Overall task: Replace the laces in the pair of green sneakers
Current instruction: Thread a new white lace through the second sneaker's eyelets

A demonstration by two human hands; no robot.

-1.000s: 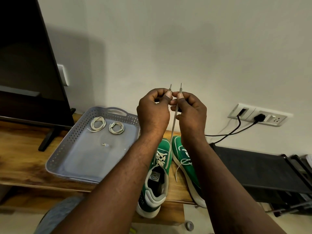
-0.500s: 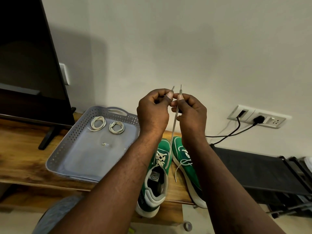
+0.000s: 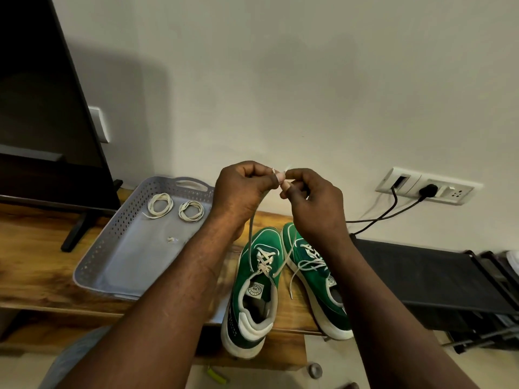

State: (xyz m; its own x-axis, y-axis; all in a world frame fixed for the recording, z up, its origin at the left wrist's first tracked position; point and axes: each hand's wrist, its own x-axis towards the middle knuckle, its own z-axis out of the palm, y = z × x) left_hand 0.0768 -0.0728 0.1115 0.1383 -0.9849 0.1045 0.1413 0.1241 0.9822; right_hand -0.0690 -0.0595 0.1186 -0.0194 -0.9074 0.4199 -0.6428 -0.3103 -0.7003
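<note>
Two green sneakers stand side by side on the wooden table, toes toward the wall. The left sneaker [image 3: 254, 293] is laced with a white lace [image 3: 250, 242] whose two ends rise to my hands. My left hand [image 3: 241, 192] pinches one lace end and my right hand [image 3: 311, 200] pinches the other, the tips held together above the shoes. The right sneaker [image 3: 314, 273] has a loose white lace [image 3: 306, 263] trailing off its side. Two coiled white laces [image 3: 160, 204] [image 3: 191, 210] lie in the grey tray [image 3: 92, 265].
A black TV [image 3: 42, 108] on a stand fills the left. A wall socket [image 3: 429, 185] with black cables is at the right, above a black rack [image 3: 427, 270]. The wooden table [image 3: 31, 262] ends just below the shoes' heels.
Both hands have dropped lower toward the shoes with the lace ends, and the tips now barely stick out above my fingers. The lace strands hang slacker.
</note>
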